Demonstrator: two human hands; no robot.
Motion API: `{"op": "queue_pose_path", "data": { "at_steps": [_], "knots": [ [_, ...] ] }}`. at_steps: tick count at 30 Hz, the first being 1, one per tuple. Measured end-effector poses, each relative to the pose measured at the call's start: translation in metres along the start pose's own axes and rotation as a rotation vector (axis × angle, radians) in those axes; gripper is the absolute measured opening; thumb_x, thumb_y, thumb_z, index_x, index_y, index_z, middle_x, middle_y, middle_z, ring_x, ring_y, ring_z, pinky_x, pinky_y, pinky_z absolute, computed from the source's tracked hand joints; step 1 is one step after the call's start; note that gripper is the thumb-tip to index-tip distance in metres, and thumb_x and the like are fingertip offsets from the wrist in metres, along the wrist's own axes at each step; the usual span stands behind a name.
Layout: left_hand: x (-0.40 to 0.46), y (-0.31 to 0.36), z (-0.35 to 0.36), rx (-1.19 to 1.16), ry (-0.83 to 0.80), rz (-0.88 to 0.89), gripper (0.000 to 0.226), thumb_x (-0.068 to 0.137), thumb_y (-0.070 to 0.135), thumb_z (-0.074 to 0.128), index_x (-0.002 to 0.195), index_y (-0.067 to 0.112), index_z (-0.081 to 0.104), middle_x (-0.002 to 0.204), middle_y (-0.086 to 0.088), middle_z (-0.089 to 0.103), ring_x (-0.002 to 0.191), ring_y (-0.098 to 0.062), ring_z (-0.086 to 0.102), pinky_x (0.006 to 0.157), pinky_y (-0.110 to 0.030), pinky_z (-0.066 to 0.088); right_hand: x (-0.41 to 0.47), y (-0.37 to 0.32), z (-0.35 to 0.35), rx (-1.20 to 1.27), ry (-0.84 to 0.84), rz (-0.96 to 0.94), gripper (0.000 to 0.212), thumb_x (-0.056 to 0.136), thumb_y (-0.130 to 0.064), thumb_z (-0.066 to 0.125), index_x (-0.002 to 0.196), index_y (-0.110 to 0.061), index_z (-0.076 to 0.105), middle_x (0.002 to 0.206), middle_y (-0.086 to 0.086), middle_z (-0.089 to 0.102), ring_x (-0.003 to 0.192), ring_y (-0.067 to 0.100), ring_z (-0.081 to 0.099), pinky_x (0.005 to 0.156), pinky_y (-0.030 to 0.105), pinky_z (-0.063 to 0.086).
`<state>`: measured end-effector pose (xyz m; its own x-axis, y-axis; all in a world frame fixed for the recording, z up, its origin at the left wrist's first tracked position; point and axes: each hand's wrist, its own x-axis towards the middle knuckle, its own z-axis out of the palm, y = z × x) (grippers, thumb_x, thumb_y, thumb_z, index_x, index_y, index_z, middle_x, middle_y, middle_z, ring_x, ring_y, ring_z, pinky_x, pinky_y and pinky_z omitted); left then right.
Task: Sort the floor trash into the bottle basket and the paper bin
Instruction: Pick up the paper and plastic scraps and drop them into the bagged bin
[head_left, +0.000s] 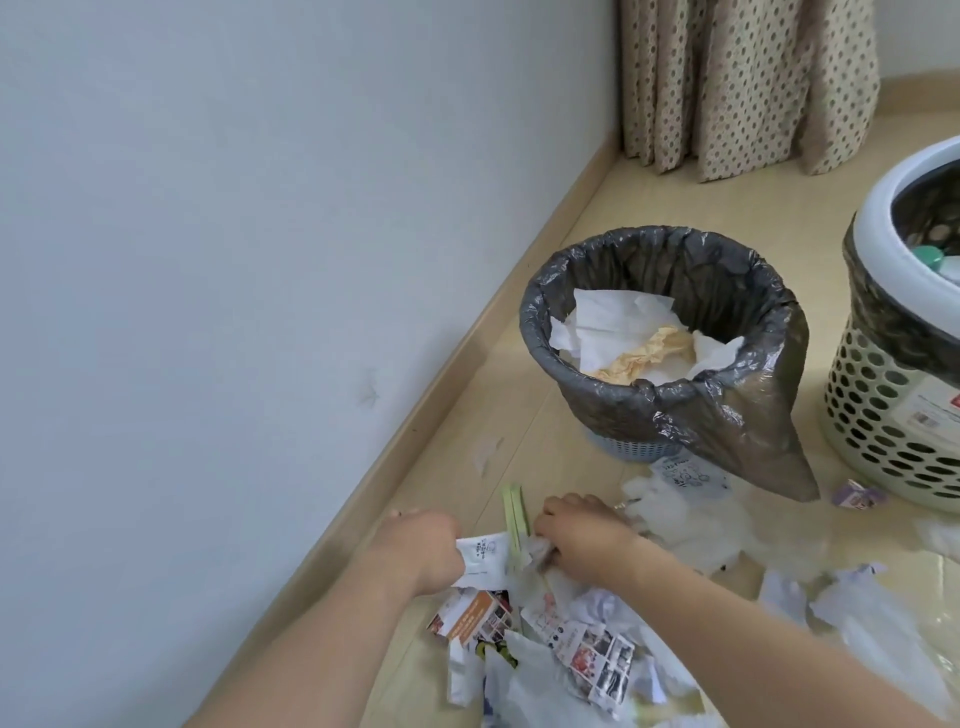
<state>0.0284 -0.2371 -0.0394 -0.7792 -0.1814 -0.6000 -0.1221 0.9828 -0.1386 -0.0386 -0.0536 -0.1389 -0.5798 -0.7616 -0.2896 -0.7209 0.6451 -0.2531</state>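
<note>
Paper scraps (566, 654) lie heaped on the floor (467, 426) on the near side of the paper bin (660, 332), which stands lined with a grey bag and already holds crumpled white and tan sheets. Left hand (421, 548) is closed round a printed white slip (480, 556); right hand (582, 535) is curled down over a crumpled white piece (537, 551), fingers bent, though whether it has a firm hold cannot be told. A pale green strip (514, 519) lies between the two hands. White plastic film (691, 525) sits on the floor just near the bin's base, and the bottle basket (893, 395) stands beside the bin, with a green cap showing inside. Judged step: gathering a handful of paper for the bin. Recommended: bunch the loose pieces tight in both hands before lifting, so none trail; keep the film out of the paper handful; lift clear over the bag's rim and release low inside, as the hanging fold of bag could catch a scrap.
</note>
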Motion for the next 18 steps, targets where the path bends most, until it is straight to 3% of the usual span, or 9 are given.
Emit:
{"op": "queue_pose_path", "data": {
  "at_steps": [3, 6, 10, 13, 15, 18],
  "knots": [
    [-0.022, -0.011, -0.022, -0.127, 0.054, -0.017, 0.015, 0.084, 0.015, 0.043, 0.070, 0.018, 0.041, 0.074, -0.002, 0.050, 0.071, -0.021, 0.044, 0.069, -0.031, 0.033, -0.001, -0.004, -0.017, 0.039, 0.064, 0.034, 0.020, 0.094, -0.018, 0.046, 0.108, -0.015, 0.059, 0.109, 0.007, 0.058, 0.103, 0.028, 0.055, 0.082, 0.034, 0.037],
    [-0.037, -0.022, -0.043, -0.419, 0.231, -0.036, 0.021, 0.087, 0.023, 0.046, 0.068, 0.017, 0.040, 0.070, 0.001, 0.049, 0.060, -0.017, 0.043, 0.056, -0.028, 0.030, -0.007, -0.004, -0.052, 0.164, 0.211, 0.065, 0.023, 0.098, -0.033, 0.042, 0.093, -0.016, 0.057, 0.096, 0.006, 0.060, 0.086, 0.026, 0.058, 0.071, 0.034, 0.044],
    [-0.050, -0.016, -0.083, -0.853, 0.444, -0.031, 0.017, 0.082, 0.021, 0.050, 0.071, 0.008, 0.046, 0.058, 0.002, 0.056, 0.056, -0.019, 0.056, 0.058, -0.028, 0.035, -0.036, 0.004, -0.109, 0.253, 0.409, 0.028, 0.022, 0.101, -0.035, 0.039, 0.089, -0.018, 0.046, 0.087, 0.000, 0.055, 0.080, 0.025, 0.057, 0.068, 0.039, 0.047],
    [-0.054, 0.006, -0.121, -1.056, 0.535, 0.033, 0.033, 0.072, 0.026, 0.048, 0.081, -0.005, 0.048, 0.068, -0.008, 0.060, 0.059, -0.019, 0.054, 0.061, -0.031, 0.037, -0.067, 0.014, -0.153, 0.214, 0.599, 0.045, 0.022, 0.101, -0.032, 0.038, 0.095, -0.016, 0.052, 0.090, -0.001, 0.055, 0.082, 0.024, 0.057, 0.064, 0.037, 0.045],
    [-0.051, 0.027, -0.147, -1.148, 0.592, 0.063, 0.031, 0.070, 0.027, 0.049, 0.078, -0.003, 0.049, 0.068, -0.009, 0.059, 0.059, -0.019, 0.052, 0.061, -0.032, 0.038, -0.089, 0.022, -0.180, 0.219, 0.727, 0.071, 0.022, 0.100, -0.030, 0.038, 0.091, -0.017, 0.053, 0.084, -0.002, 0.056, 0.075, 0.023, 0.056, 0.059, 0.038, 0.044],
    [-0.036, 0.066, -0.180, -1.247, 0.578, 0.099, 0.014, 0.080, 0.018, 0.051, 0.079, 0.005, 0.057, 0.068, -0.008, 0.062, 0.054, -0.021, 0.051, 0.059, -0.030, 0.039, -0.113, 0.047, -0.214, 0.225, 0.868, 0.195, 0.027, 0.100, -0.028, 0.040, 0.075, -0.018, 0.046, 0.069, -0.005, 0.049, 0.061, 0.017, 0.047, 0.048, 0.031, 0.029]
  ]
}}
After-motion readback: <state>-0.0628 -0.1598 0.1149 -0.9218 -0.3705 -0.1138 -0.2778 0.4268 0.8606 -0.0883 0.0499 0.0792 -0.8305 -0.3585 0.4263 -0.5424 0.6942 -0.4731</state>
